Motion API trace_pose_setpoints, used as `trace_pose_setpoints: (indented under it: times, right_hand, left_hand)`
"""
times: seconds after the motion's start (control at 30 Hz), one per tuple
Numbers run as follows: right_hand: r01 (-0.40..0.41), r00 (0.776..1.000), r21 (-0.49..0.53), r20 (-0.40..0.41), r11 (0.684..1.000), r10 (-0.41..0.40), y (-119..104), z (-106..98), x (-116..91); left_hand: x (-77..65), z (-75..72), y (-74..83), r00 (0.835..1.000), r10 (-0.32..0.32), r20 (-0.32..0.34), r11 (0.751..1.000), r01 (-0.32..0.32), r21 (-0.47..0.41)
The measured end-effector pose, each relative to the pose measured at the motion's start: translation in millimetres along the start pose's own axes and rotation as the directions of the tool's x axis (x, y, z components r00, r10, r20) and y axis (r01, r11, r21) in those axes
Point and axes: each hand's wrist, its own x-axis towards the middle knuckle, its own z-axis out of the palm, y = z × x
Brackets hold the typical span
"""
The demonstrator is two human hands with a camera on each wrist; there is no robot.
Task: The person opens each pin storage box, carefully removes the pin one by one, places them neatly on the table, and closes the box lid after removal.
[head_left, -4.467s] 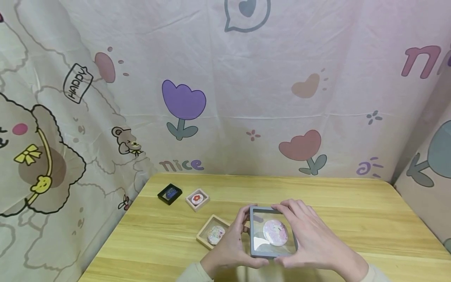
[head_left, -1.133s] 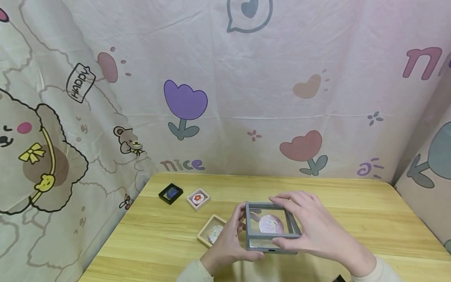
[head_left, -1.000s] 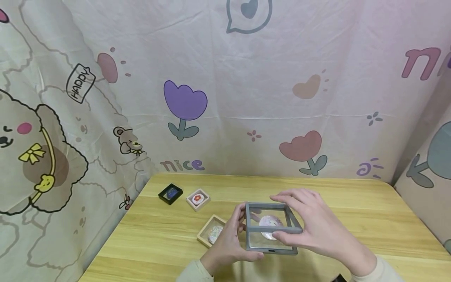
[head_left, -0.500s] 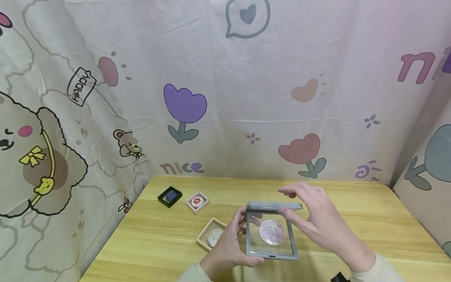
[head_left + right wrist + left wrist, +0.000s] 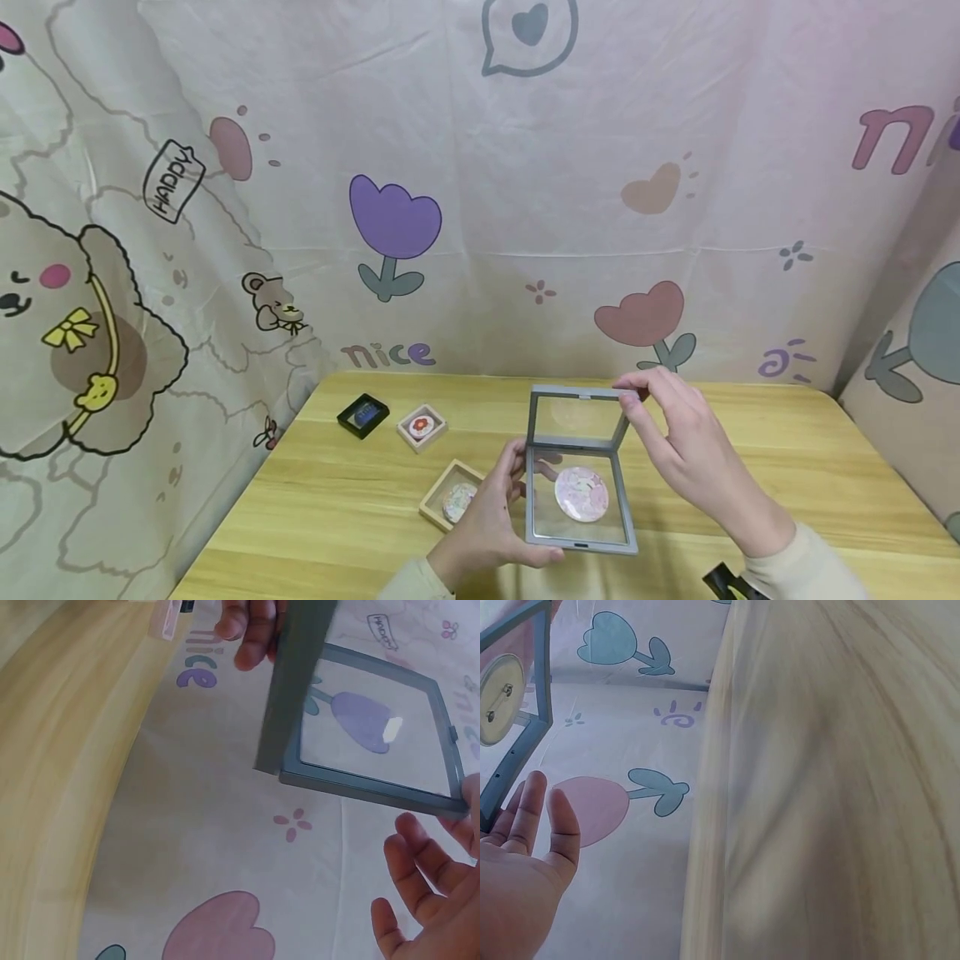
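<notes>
Behind left hand [image 5: 483, 529] gripping grey case [image 5: 626, 502], partly hidden wooden box [image 5: 437, 484], black box [image 5: 349, 426] beyond, right hand [image 5: 693, 446] pinching lid [image 5: 581, 417]

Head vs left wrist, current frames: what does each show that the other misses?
Head only: the small black frame, the small wooden frame with a red-flower badge, the larger wooden frame, and the printed face of the pink badge.

Left wrist only: that badge's reverse, with its pin fastening.

Both: the left hand holding the gray frame, the badge in it, the wooden tabletop and the flower-printed cloth.
</notes>
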Motion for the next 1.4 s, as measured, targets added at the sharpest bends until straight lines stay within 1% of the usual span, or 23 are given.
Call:
trace_pose_setpoints:
  times: [0.23,0.43,0.5,0.57,0.67,0.93,1.2,1.4]
  right_hand:
    - [-0.047,0.999,-0.004,-0.021,0.999,0.047,2.1,4.9,1.3]
    - [-0.075,0.997,-0.003,-0.023,0.997,0.075,4.5,6.4,4.2]
    - [-0.086,0.996,0.000,-0.021,0.996,0.086,5.9,6.6,4.7]
    - [-0.099,0.995,0.004,-0.013,0.995,0.099,7.6,6.9,4.4]
    - [-0.115,0.993,0.010,0.000,0.993,0.115,9.7,7.6,3.1]
    - [-0.121,0.993,0.023,0.003,0.992,0.121,11.8,8.7,0.5]
    - [-0.138,0.990,0.026,0.010,0.990,0.138,10.6,6.4,-0.9]
    - [-0.167,0.986,0.023,-0.001,0.986,0.167,9.4,1.3,-1.7]
  left_hand:
    - [0.4,1.0,-1.4,1.000,-0.006,0.014,1.000,0.006,-0.031]
    - [0.0,1.2,-0.3,1.000,0.012,0.028,0.998,-0.011,-0.063]
    - [0.0,1.5,0.4,0.999,0.009,0.031,0.998,-0.007,-0.065]
    - [0.3,1.8,1.0,0.999,-0.008,0.033,0.997,0.010,-0.070]
    - [0.2,1.8,1.1,0.999,-0.037,0.026,0.997,0.039,-0.063]
    - [0.9,1.7,-0.1,0.997,-0.075,0.020,0.996,0.076,-0.048]
    - [1.2,0.8,-1.9,0.996,-0.086,0.015,0.995,0.087,-0.042]
    - [1.6,0.3,-4.2,0.998,-0.067,0.001,0.997,0.067,-0.044]
